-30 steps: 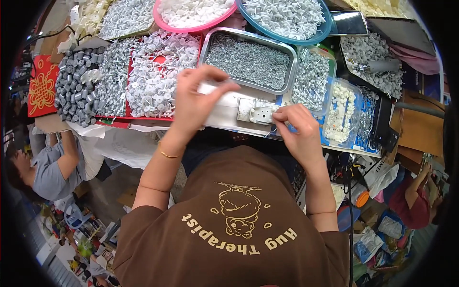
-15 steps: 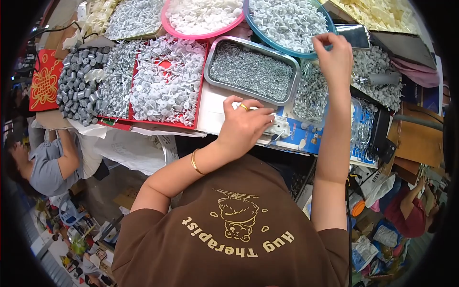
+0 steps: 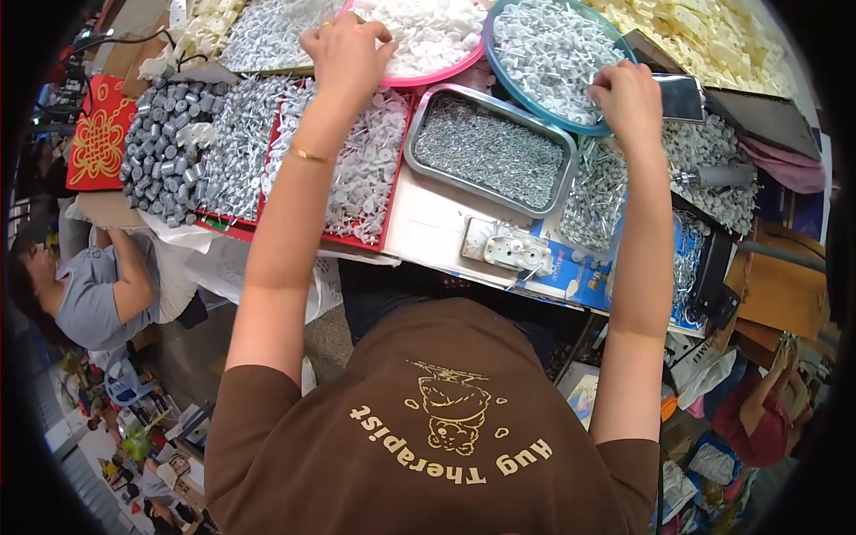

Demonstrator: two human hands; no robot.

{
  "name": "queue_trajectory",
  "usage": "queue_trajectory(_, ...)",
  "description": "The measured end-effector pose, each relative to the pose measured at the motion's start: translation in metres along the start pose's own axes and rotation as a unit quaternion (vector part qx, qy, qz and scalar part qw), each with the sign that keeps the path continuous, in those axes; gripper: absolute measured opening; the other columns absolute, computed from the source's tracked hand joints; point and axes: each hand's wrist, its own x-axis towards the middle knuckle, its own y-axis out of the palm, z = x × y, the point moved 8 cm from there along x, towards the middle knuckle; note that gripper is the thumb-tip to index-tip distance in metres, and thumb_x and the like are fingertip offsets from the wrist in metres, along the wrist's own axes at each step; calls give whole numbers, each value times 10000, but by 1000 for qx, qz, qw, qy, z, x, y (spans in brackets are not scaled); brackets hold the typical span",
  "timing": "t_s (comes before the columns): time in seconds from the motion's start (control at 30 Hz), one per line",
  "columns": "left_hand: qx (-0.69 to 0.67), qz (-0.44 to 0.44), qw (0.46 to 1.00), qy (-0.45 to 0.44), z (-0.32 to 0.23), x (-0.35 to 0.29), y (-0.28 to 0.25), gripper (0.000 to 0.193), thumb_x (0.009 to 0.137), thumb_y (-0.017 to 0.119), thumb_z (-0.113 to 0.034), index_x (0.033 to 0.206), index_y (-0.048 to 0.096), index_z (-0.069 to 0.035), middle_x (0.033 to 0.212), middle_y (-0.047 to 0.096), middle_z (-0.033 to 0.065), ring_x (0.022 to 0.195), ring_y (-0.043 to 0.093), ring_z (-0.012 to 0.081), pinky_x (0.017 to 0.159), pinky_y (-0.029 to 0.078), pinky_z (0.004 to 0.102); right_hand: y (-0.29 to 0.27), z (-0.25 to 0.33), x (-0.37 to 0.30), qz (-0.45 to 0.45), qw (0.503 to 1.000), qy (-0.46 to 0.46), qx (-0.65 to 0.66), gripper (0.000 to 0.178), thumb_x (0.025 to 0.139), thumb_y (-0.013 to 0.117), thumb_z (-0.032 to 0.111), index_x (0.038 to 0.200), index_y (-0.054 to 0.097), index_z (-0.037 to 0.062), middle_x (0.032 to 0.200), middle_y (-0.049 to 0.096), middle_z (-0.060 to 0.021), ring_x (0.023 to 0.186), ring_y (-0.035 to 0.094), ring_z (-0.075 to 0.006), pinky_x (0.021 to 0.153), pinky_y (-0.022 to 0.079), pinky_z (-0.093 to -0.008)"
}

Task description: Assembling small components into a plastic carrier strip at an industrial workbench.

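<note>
My left hand point(image 3: 346, 55), with a ring and bracelet, reaches over the far edge of the red tray, beside the pink basin point(image 3: 434, 73). Its thumb stands apart from its bent fingers, and nothing shows between them. At the right rim of the teal basin point(image 3: 501, 73), full of grey-white plastic pieces point(image 3: 557, 58), my right hand point(image 3: 629, 100) has its fingertips drawn together. Whatever they hold is too small or hidden to make out. A small whitish block fixture point(image 3: 506, 248) with holes lies on the table between my arms.
Near the fixture sits a metal tray point(image 3: 486, 147) of tiny metal pins. A red tray point(image 3: 392, 209) holds white nail-like pieces, with grey cylinders point(image 3: 165, 134) farther left. A phone point(image 3: 680, 96) lies beyond my right hand. Other people point(image 3: 94, 285) sit to both sides.
My left hand has left the fixture and moved far and left, to beside the pink basin. My right hand stays by the teal basin's rim, its fingers now lower.
</note>
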Motion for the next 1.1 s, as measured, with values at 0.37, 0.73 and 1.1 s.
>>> queue_trajectory(0.37,-157,4,987,-20,7,-9,12,164,881,695,-151,938,603,-28,844,682,156,784,654,356,712,498,464,-19,-7,-12,-33,971,89,219,135,893,691,141,906,628,22,912,726,-102,860,686,-219,764,529,-349)
queue_trajectory(0.73,-403,66,902,-144,28,-25,21,243,848,753,-75,1082,715,-20,956,764,101,854,734,157,753,562,282,-67,50,-68,-55,793,124,593,111,989,644,63,1013,623,-42,927,718,-105,855,709,-162,797,551,-273)
queue_trajectory(1.1,-802,344,346,-343,-121,-137,-8,211,924,734,-97,1099,647,-18,1153,715,175,916,729,164,821,620,298,-38,128,-127,4,729,127,673,109,1064,528,112,1041,504,8,1073,720,-163,888,607,-89,801,484,-238)
